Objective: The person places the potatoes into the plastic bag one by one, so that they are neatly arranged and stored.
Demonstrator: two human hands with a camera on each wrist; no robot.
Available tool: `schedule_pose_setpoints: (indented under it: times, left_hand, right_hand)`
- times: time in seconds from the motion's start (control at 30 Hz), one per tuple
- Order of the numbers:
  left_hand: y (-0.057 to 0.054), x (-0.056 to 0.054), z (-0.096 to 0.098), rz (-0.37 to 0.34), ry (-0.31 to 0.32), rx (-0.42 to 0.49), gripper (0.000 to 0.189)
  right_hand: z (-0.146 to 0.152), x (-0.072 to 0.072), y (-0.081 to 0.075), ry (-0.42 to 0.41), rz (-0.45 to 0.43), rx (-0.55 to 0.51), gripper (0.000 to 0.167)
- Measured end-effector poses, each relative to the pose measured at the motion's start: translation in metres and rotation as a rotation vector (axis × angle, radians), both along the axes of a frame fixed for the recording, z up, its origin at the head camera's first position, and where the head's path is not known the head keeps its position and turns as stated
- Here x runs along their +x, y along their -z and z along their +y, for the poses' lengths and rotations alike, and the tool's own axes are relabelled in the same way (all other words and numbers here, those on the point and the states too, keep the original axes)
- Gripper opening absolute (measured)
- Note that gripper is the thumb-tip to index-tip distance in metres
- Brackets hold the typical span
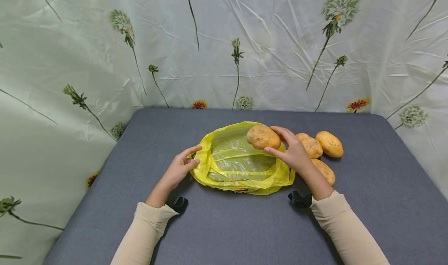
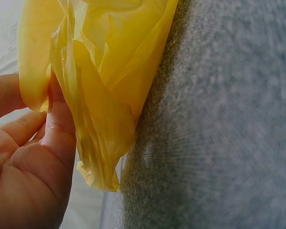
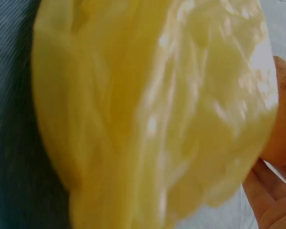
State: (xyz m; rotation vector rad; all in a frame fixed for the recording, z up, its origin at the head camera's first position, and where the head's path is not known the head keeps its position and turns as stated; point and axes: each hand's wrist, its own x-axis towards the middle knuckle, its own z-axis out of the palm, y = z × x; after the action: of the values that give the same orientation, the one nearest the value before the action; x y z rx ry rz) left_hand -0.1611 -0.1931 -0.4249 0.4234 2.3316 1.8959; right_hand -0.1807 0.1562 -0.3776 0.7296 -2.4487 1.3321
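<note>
A yellow plastic bag (image 1: 202, 167) lies on the table with its mouth spread wide toward the head camera. My left hand (image 1: 176, 172) pinches the bag's left rim, and in the left wrist view the thin yellow plastic (image 2: 97, 95) passes between thumb and fingers. Between the thumb and fingers of my right hand (image 1: 295, 152) is a potato (image 1: 263, 137), held over the right part of the bag's opening. The right wrist view shows the bag's side (image 3: 152, 114) up close, covering part of that potato (image 3: 282, 119).
Three more potatoes, an upper right one (image 1: 329, 144), one beside it (image 1: 309, 146) and a lower one (image 1: 323, 171), rest right of the bag. The grey table (image 1: 238, 226) meets a flower-print curtain (image 1: 210, 74) at the back.
</note>
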Motion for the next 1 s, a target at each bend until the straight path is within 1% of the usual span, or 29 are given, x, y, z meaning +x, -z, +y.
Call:
schedule_pose_setpoints:
  times: [0.07, 0.1, 0.2, 0.4, 0.57, 0.7, 0.77, 0.87, 0.93, 1.0]
  left_hand:
    - [0.0, 0.0, 0.0, -0.017, -0.004, -0.009, 0.042]
    - [-0.001, 0.0, 0.0, -0.038, -0.009, -0.019, 0.043]
    - [-0.003, -0.001, 0.001, -0.062, -0.018, -0.036, 0.044]
    - [-0.003, -0.001, 0.001, -0.068, -0.02, -0.045, 0.043]
    - [-0.004, -0.001, 0.001, -0.082, -0.019, -0.035, 0.044]
    - [-0.01, 0.001, 0.003, -0.097, -0.012, -0.022, 0.044]
    - [-0.015, 0.004, 0.004, -0.094, -0.002, -0.015, 0.044]
    - [-0.02, 0.006, 0.006, -0.089, 0.005, -0.004, 0.044]
    - [-0.019, 0.005, 0.006, -0.087, 0.004, -0.008, 0.044]
    - [-0.014, 0.003, 0.004, -0.089, 0.003, -0.013, 0.044]
  right_hand:
    - [-0.004, -0.005, 0.005, -0.004, -0.03, 0.011, 0.061]
    - [-0.007, -0.007, 0.007, -0.008, -0.041, 0.014, 0.061]
    - [-0.014, -0.011, 0.01, -0.017, -0.064, 0.03, 0.062]
    - [-0.03, -0.015, 0.011, -0.027, -0.103, 0.036, 0.062]
    - [-0.045, -0.02, 0.012, -0.049, -0.136, 0.024, 0.062]
    - [-0.057, -0.024, 0.015, -0.052, -0.178, 0.026, 0.061]
    - [-0.063, -0.025, 0.017, -0.046, -0.203, 0.032, 0.061]
    - [-0.07, -0.027, 0.02, -0.043, -0.25, 0.028, 0.06]
    - [-0.074, -0.028, 0.023, -0.044, -0.278, 0.016, 0.06]
    - [-0.077, -0.029, 0.026, -0.037, -0.31, 0.004, 0.061]
